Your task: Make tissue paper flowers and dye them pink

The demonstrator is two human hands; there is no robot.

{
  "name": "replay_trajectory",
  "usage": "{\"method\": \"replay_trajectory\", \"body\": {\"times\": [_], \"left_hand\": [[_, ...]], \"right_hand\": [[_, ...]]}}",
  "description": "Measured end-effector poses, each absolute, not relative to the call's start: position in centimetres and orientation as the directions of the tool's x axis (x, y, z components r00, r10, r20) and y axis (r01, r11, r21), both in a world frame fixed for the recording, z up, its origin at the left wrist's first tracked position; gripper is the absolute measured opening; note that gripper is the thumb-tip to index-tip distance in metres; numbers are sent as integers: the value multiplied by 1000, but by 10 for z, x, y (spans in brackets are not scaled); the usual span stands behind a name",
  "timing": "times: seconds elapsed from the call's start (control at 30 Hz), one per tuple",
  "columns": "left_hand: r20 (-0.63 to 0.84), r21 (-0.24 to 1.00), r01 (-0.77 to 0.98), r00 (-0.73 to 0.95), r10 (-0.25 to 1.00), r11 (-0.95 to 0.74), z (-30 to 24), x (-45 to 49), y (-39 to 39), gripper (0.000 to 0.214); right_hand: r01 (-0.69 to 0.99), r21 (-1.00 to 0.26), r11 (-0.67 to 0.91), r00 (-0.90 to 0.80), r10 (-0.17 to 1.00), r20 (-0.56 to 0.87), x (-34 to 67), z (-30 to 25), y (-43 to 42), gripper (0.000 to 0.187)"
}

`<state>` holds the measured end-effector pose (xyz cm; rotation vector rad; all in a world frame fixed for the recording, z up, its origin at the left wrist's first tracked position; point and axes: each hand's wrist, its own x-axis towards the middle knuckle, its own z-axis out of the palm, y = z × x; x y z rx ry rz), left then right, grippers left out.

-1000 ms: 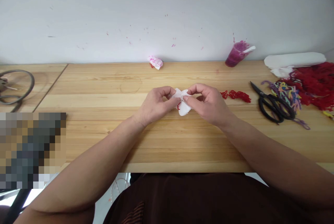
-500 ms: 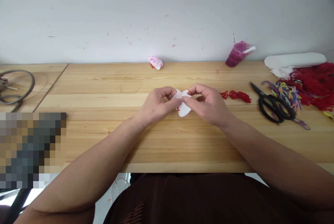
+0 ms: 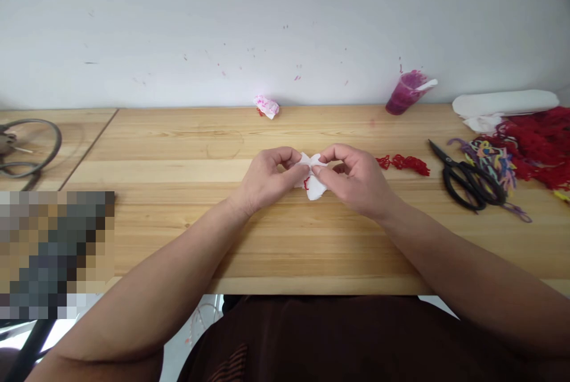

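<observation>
Between my two hands, just over the wooden table [image 3: 187, 251], is a small piece of white tissue paper [image 3: 316, 189] with a bit of red yarn [image 3: 306, 183] showing on its left side. My left hand [image 3: 275, 177] pinches the tissue from the left, thumb and forefinger closed. From the other side my right hand [image 3: 354, 177] pinches it too, its thumb close to the left thumb. What lies under the fingertips is hidden. To the right of my right hand lies a bundle of red yarn [image 3: 412, 164].
Black-handled scissors [image 3: 472, 183] lie at the right beside multicoloured yarn [image 3: 487, 159] and a red yarn heap [image 3: 541, 141]. Behind them is a white roll [image 3: 507, 101]. A tilted purple-stained cup [image 3: 405, 94] and a pink-spotted tissue wad [image 3: 267, 106] stand near the wall. A cable [image 3: 57, 138] loops at far left.
The tissue has shifted slightly between my fingers, and a little more of the red yarn shows. Both hands keep their pinch in nearly the same place.
</observation>
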<state>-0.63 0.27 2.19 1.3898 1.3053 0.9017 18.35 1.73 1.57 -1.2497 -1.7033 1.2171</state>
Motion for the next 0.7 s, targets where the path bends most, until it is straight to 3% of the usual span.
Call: {"method": "replay_trajectory", "body": {"times": [0.23,0.43,0.7], "left_hand": [[-129,969,230,137,982,95,22,-6,3,20],[115,888,427,153,982,-170,20,-5,1,26],[87,913,386,132,987,-132,20,-5,1,21]], "right_hand": [[292,-954,67,-298,954,-24,184,18,18,17],[275,-960,52,-283,959,-29,184,18,19,20],[256,-966,24,-290,956,-53,184,16,21,16]]}}
